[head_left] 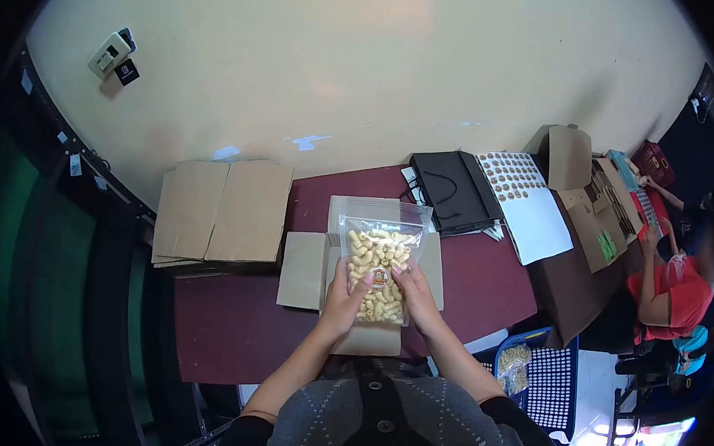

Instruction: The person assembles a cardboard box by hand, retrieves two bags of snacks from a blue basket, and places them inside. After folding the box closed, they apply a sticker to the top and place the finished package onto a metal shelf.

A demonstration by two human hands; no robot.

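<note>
With the clear pouch as the clock's centre and twelve pointing away from the wearer, a blue basket [575, 373] sits low at four o'clock, with bagged pieces [513, 369] inside. Nearer the middle, the left hand [342, 307] holds the pouch's lower edge at about eight o'clock and the right hand [415, 297] the opposite edge at about four; both are partly closed, thumbs on the front, fingers mostly hidden. The clear pouch [381, 250] of pale, tube-shaped pieces is held above an opened carton [303, 267] on the dark red table [224, 321]. It looks light, with slippery, floppy film and contents that could shift or crack if squeezed. The filled lower sides give the best hold, with light thumbs beside the round label [379, 277] and support beneath; the limp top strip would fold and let the load swing. Beyond lie stacked cardboard [250, 209] at ten o'clock, a sticker sheet [533, 220] at two and a black paper bag [461, 192] between one and two.
</note>
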